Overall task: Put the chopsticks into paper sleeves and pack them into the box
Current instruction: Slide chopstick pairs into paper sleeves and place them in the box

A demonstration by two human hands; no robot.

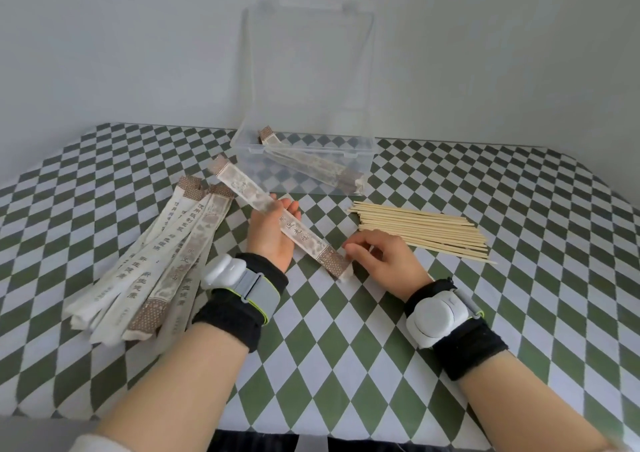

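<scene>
The held sleeve [298, 235] lies on a diagonal above the worktop [346, 354], at the centre of the scene, with its far end raised toward the box [360, 155] and its near, brown-patterned end lowest. The left hand [268, 240] supports the sleeve from below at mid-length; its fingers [289, 205] curl up round the far edge and grip it. The right hand [384, 257] sits at the near end with its fingers [356, 247] curled, tips at the sleeve's mouth; whether they pinch the paper cannot be told. The box is clear plastic and stands just beyond the sleeve's far end, with its lid [311, 70] upright against the wall. At least one packed sleeve [311, 166] lies diagonally inside it. The loose chopsticks [422, 230] lie in a flat pile right of the hands, just beyond the right hand. The empty sleeves [156, 261] lie fanned in a heap to the left, beside the left wrist. Each wrist carries a white device [436, 316] strapped over a black band. The worktop is covered with a green-and-white diamond-pattern cloth.
</scene>
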